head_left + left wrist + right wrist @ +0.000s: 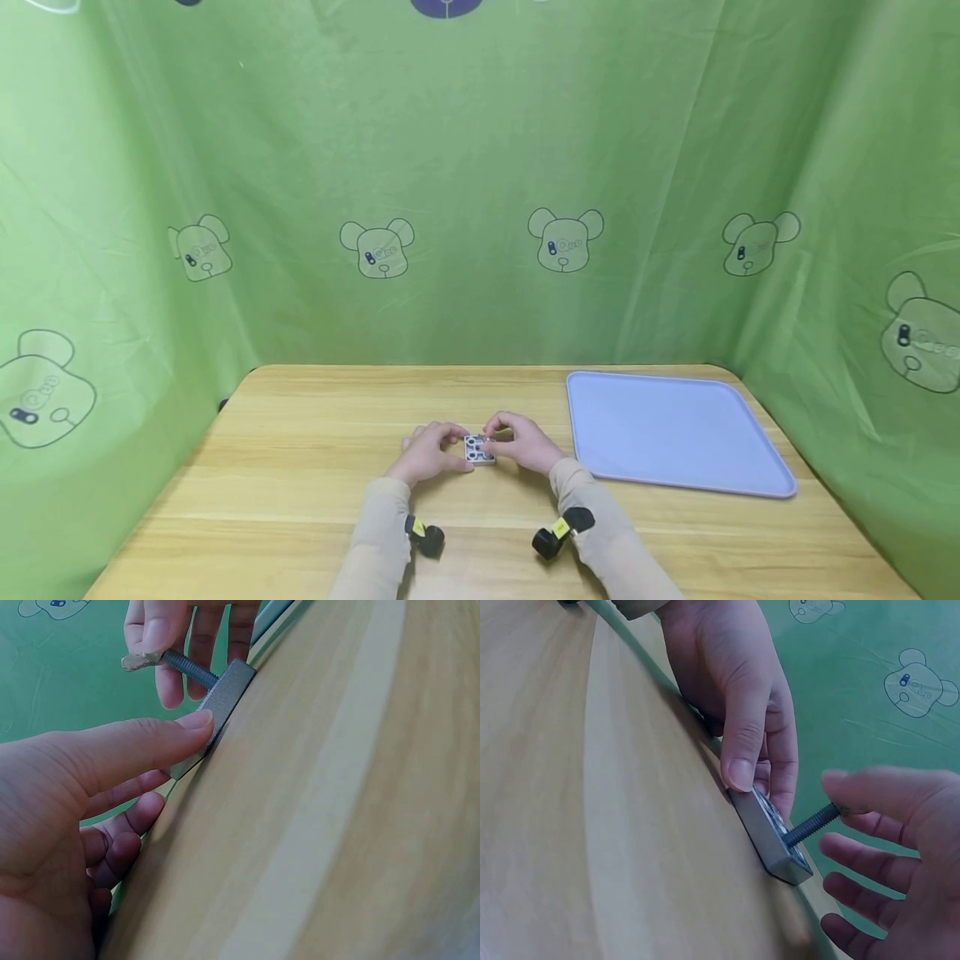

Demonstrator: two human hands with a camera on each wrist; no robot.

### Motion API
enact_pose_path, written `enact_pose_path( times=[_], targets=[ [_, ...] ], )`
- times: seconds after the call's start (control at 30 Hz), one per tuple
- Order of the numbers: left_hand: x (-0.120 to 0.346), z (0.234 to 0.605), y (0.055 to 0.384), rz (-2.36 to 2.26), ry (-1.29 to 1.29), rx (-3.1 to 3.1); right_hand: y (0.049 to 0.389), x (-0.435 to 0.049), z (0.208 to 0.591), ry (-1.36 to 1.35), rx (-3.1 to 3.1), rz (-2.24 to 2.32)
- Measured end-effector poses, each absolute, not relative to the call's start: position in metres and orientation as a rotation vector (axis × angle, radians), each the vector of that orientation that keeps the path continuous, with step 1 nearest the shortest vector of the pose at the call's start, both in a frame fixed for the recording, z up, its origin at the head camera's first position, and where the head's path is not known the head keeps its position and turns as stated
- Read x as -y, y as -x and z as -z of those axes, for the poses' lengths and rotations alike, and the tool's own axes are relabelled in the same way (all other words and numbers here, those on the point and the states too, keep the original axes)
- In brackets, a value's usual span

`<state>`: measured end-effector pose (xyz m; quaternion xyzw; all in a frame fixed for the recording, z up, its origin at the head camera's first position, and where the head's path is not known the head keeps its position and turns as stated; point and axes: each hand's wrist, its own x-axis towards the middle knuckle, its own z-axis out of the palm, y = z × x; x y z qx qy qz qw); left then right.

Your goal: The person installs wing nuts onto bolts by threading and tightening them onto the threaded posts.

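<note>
One green curtain (465,150): wraps the back and both sides, bear faces all over it; my guess is it's up to hide the background.
Bench (300,517): wood-grain top; probably used because it's flat and gives solid backing.
Tray (675,429): pale blue, flat, off to the right past the right wrist; looks set aside for elbow room.
Left hand (427,454): fingers clamped on the left side of the metal block (761,832), thumb near, index far. I reckon that stops it twisting.
Right hand (528,446): thumb and index pinched on the top end of the bolt (191,669), other fingers spread off it. Seems the handiest spot for controlling it.
Block: mid-bench between both hands, patterned face up, which leaves the bolt reachable.
Bolt: sticks up from the block's top face, lots of thread showing; can't tell how deep it sits.
</note>
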<state>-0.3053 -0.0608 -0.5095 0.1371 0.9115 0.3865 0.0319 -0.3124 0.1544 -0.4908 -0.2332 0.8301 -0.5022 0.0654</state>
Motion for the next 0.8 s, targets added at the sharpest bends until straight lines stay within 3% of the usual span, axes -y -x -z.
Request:
enact_pose_path(
  times=[0.8],
  targets=[
    [0.060,0.509,0.304,-1.223,-0.402,-2.784,0.317,-0.163,0.489,0.783,-2.514,1.482]
  ],
)
